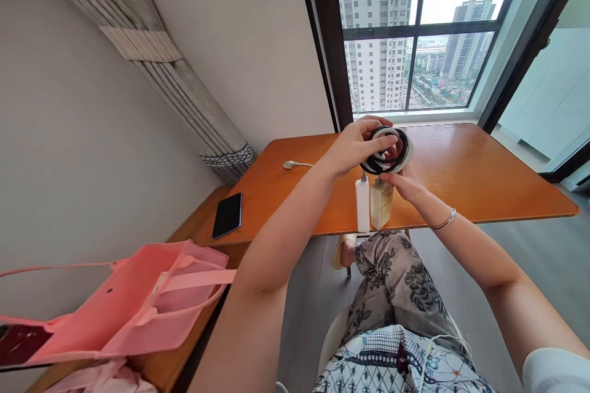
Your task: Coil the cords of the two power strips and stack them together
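Note:
My left hand (357,144) is wrapped round a coil of black and white cables (388,150), held up above the near edge of the orange wooden table (483,172). My right hand (405,183) grips the same coil from below, a thin bracelet on its wrist. Two chargers hang down from the coil: a white one (362,204) and a yellowish one (381,202). A loose white cable end (295,164) lies on the table to the left of my hands.
A black phone (227,215) lies on the table's left end. A pink tote bag (138,304) sits on a lower wooden surface at the left. Behind the table are a large window and a pleated grey curtain (193,98).

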`<state>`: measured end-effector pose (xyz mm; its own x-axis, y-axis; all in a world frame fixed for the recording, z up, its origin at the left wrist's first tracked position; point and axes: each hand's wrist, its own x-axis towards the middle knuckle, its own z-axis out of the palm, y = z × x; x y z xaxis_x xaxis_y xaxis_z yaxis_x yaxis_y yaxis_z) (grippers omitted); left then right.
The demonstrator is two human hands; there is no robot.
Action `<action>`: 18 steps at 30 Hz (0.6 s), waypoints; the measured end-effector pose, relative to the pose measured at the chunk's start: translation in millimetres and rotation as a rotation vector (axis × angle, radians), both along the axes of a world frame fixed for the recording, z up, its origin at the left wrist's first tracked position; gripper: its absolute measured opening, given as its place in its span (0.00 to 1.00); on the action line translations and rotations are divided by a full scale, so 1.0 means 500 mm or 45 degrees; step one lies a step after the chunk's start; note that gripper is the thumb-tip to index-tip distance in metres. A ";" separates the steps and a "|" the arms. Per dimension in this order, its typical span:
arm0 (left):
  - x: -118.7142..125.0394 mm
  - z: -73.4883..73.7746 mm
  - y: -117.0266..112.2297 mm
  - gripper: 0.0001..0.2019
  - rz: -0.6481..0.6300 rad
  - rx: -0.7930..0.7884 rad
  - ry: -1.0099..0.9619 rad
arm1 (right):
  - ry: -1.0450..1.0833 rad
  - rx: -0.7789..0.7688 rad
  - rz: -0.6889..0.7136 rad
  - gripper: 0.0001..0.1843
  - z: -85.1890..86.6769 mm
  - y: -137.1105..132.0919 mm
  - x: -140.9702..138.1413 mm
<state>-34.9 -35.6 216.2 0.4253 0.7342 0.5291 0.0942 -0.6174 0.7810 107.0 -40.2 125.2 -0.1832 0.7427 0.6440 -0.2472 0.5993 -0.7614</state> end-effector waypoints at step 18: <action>0.038 -0.028 -0.042 0.25 0.304 0.344 -0.109 | -0.207 0.480 -0.555 0.39 0.055 -0.034 0.029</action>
<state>-15.9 -56.6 202.3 0.2051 0.6365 0.7435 0.2019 -0.7708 0.6042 121.8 -57.4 152.8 -0.0315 0.4972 0.8671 0.1840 0.8556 -0.4839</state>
